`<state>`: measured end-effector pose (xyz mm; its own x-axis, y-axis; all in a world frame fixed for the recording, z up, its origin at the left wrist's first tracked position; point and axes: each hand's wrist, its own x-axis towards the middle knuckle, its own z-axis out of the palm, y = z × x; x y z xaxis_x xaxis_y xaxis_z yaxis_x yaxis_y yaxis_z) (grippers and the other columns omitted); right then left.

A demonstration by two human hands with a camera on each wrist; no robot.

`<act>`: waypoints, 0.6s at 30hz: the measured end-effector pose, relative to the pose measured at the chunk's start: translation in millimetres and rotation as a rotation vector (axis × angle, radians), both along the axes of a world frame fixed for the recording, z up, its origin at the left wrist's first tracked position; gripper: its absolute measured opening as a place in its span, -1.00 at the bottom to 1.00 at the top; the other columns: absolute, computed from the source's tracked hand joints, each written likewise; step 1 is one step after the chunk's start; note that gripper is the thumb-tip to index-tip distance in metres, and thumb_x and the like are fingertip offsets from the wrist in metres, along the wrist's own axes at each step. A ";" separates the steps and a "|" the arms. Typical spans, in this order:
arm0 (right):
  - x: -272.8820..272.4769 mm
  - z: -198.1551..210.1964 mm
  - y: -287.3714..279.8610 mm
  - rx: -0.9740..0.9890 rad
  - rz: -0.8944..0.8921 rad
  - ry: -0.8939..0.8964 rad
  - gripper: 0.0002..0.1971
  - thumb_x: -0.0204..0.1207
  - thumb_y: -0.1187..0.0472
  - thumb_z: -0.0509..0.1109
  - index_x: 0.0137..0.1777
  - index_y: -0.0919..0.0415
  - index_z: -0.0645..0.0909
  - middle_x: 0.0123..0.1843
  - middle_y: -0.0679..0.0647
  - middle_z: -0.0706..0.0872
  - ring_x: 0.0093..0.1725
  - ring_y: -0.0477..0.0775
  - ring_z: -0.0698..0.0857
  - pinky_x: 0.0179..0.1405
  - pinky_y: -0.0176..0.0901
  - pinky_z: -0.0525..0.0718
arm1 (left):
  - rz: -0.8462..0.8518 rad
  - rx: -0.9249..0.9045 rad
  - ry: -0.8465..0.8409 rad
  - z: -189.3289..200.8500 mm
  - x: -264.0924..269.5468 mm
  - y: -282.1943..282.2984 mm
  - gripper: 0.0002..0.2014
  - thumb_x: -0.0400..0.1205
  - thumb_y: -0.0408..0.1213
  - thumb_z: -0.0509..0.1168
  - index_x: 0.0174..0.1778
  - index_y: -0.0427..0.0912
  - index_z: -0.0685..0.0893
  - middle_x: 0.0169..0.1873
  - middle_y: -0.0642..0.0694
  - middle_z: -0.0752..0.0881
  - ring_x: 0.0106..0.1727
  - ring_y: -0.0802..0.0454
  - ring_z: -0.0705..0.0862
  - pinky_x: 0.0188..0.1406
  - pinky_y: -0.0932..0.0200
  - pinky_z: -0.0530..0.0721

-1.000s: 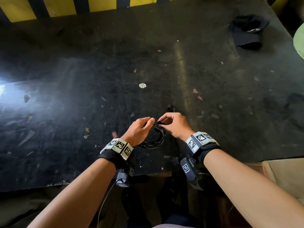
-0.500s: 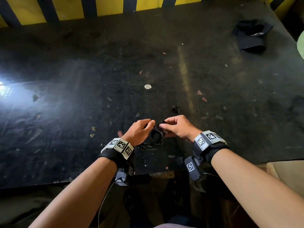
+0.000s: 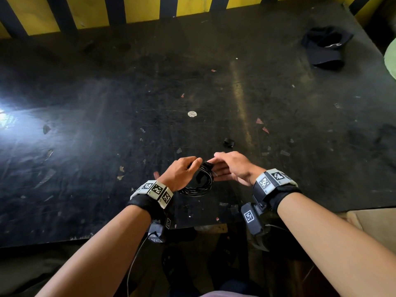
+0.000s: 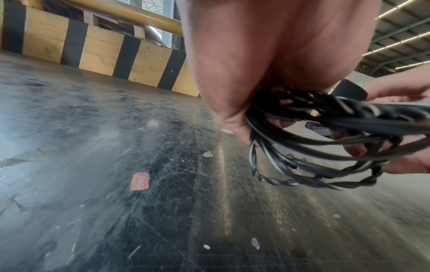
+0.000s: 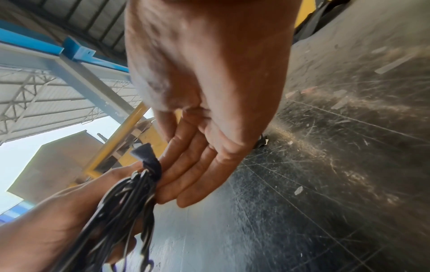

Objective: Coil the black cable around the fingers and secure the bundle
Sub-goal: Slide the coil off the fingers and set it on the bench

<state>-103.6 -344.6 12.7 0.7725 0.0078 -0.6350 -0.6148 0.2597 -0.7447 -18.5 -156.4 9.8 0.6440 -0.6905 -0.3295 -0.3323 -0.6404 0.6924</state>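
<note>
Presently the left hand point(image 3: 182, 174) is gripping the coiled black cable point(image 3: 198, 185) near the tabletop's point(image 3: 107, 125) front edge; the right hand point(image 3: 231, 168), fingers straightened, is touching what is apparently a strap point(image 5: 149, 158) from the right.

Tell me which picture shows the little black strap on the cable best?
The right wrist view: the strap stands up close, wrapped round the cable bundle beside the right hand's straight fingers. The left wrist view shows only its end at the edge. The head view shows it small and dark.
</note>
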 end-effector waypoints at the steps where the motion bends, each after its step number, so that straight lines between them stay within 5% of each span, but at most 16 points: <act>1: -0.7 -0.7 -0.5 0.013 0.023 -0.008 -0.72 0.77 0.15 0.31 0.14 0.31 0.80 0.05 0.28 0.85 0.06 0.19 0.82 0.08 0.03 0.86 | -0.009 0.000 -0.002 0.5 0.6 -0.3 -0.58 0.81 0.00 0.05 -0.35 -0.06 0.46 -0.46 0.06 0.51 -0.45 0.17 0.46 -0.39 0.21 0.40; 5: -2.4 -4.0 -2.0 0.065 0.081 -0.024 -0.88 0.64 0.27 0.50 0.14 0.23 0.74 -0.05 0.13 0.86 -0.15 -0.03 0.86 -0.12 -0.16 0.87 | -0.032 -0.009 -0.010 1.1 1.1 -2.2 -0.58 0.80 0.01 0.05 -0.36 -0.08 0.43 -0.49 0.08 0.45 -0.48 0.17 0.40 -0.40 0.16 0.39; 12: -0.2 -10.7 -5.4 -0.029 0.131 -0.023 -0.86 0.51 0.23 0.63 0.00 0.08 0.75 -0.15 -0.03 0.86 -0.26 -0.17 0.80 -0.15 -0.20 0.70 | -0.054 0.001 -0.003 3.2 -0.8 -7.3 -0.56 0.81 0.01 0.03 -0.24 -0.22 0.52 -0.46 0.04 0.49 -0.47 0.17 0.41 -0.43 0.26 0.39; 18: 0.6 -14.5 -3.7 -0.010 0.212 0.023 -0.77 0.52 0.30 0.62 0.14 0.14 0.77 -0.02 0.03 0.88 0.01 -0.03 0.84 0.14 -0.07 0.81 | -0.076 0.047 0.021 3.2 -2.8 -11.8 -0.58 0.82 0.02 0.02 -0.17 -0.18 0.57 -0.44 0.04 0.55 -0.46 0.17 0.48 -0.46 0.33 0.41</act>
